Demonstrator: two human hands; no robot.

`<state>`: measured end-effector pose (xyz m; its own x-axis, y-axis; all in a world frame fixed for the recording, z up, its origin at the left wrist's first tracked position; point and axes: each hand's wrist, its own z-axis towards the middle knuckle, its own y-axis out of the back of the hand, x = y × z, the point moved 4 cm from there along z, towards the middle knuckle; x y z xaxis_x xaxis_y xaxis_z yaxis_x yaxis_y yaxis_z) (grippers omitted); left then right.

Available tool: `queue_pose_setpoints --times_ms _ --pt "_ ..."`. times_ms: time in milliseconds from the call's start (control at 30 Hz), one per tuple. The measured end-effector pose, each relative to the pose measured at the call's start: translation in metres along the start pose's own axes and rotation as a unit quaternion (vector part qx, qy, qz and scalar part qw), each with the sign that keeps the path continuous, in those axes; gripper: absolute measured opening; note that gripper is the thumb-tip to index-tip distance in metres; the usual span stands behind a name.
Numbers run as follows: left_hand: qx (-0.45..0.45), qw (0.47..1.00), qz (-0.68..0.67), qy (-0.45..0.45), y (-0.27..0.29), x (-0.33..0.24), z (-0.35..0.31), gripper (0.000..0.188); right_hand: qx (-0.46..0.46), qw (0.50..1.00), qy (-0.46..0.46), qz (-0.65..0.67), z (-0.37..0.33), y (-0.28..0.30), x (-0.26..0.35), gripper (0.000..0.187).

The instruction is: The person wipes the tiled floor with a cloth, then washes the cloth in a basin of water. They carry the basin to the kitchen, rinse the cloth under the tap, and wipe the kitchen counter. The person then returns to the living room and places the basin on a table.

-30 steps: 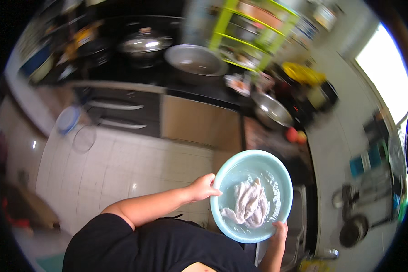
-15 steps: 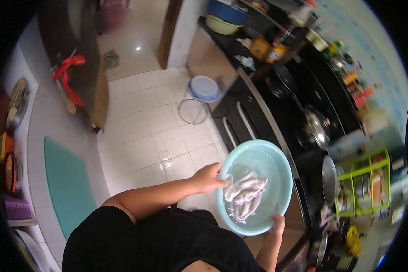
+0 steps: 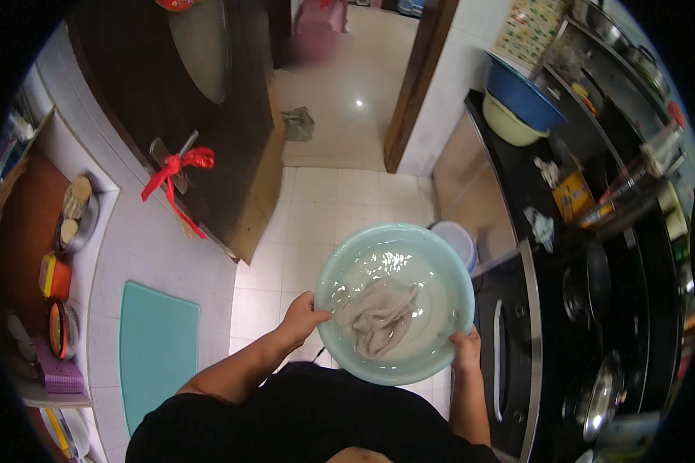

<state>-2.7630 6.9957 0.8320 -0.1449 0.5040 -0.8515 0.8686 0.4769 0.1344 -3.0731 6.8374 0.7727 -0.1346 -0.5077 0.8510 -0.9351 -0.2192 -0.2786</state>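
Observation:
A pale turquoise basin (image 3: 353,361) is held out in front of my body. Water fills part of it, and a wet greyish-white cloth (image 3: 378,312) lies bunched toward its left side. My left hand (image 3: 304,317) grips the basin's left rim, the thumb over the edge and the other fingers hidden below. On the lower right rim my right hand (image 3: 465,347) is closed the same way, its thumb reaching inside.
An open dark door (image 3: 201,116) with a red ribbon (image 3: 176,171) stands ahead left, beside a doorway. Along the right runs a black counter with a stove, pans and stacked basins (image 3: 521,96). A round stool-like thing (image 3: 457,241) sits behind my basin. Shelves (image 3: 104,193) line the left.
My view has turned left, toward the doorway. Both hands and the basin have moved away from the counter to in front of me, and the basin is more level.

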Motion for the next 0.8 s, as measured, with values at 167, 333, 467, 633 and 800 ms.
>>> queue_pose_setpoints --times_ms 167,333,467,633,800 --pt "-0.075 0.992 -0.082 -0.063 0.04 -0.054 0.093 0.029 0.073 0.997 0.004 -0.031 0.159 -0.069 0.035 0.054" --pt "-0.105 0.99 -0.067 -0.058 0.108 -0.104 0.202 0.03 0.133 0.989 -0.05 -0.044 0.296 -0.181 0.061 0.053" --pt "-0.095 0.993 -0.008 -0.069 0.13 -0.158 0.323 0.032 0.088 0.996 -0.008 -0.019 0.389 -0.225 0.093 0.053" --pt "-0.086 0.984 -0.111 -0.11 0.154 -0.237 0.466 0.03 0.095 0.993 -0.042 -0.058 0.525 -0.29 0.145 0.053" --pt "-0.102 0.983 -0.101 -0.117 0.187 -0.277 0.604 0.028 0.061 0.996 -0.002 -0.073 0.654 -0.366 0.188 0.038"
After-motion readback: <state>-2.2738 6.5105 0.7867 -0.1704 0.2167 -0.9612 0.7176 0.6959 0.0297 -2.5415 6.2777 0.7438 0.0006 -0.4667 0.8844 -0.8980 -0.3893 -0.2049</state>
